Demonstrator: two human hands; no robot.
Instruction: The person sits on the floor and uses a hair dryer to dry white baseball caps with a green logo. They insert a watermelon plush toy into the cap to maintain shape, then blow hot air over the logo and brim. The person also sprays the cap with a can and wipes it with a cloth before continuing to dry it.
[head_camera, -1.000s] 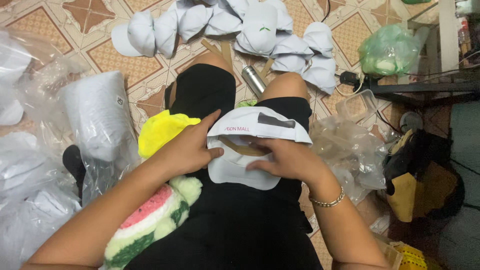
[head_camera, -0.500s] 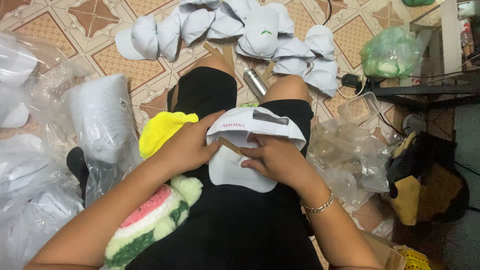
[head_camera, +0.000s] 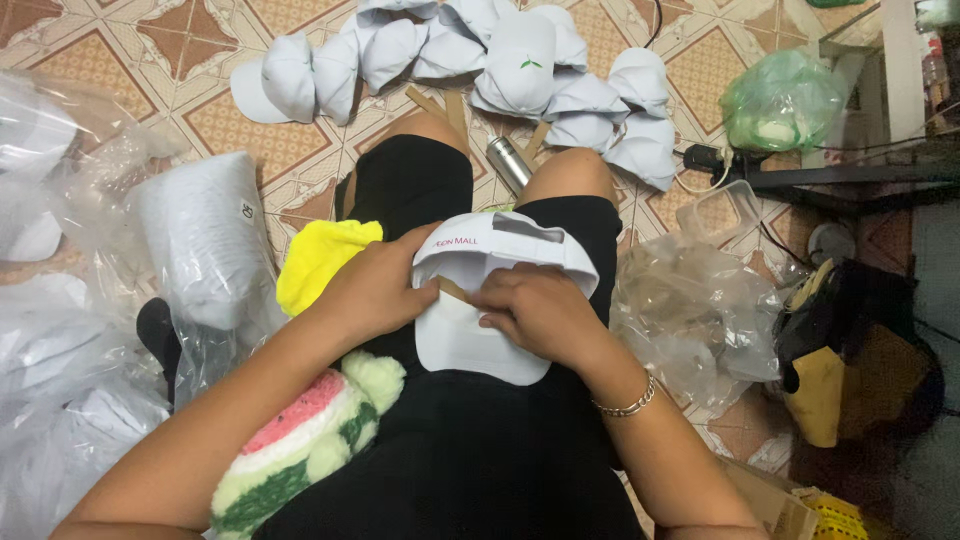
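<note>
2 hands share 1 white cap (head_camera: 480, 335) lying across my lap on the black shorts (head_camera: 470, 460). My left hand (head_camera: 375, 290) is curled around its left edge, fingers closed on the fabric; my right hand (head_camera: 535, 312) presses flat on the brim, pinning a brown card strip (head_camera: 452, 290) rather than gripping. I judge that strip could crease or slide out if the soft crown buckles under pressure. The brim looks stiff and smooth. A crinkly clear plastic bag (head_camera: 690, 310) and a fuzzy watermelon plush (head_camera: 305, 445) crowd both sides.
</note>
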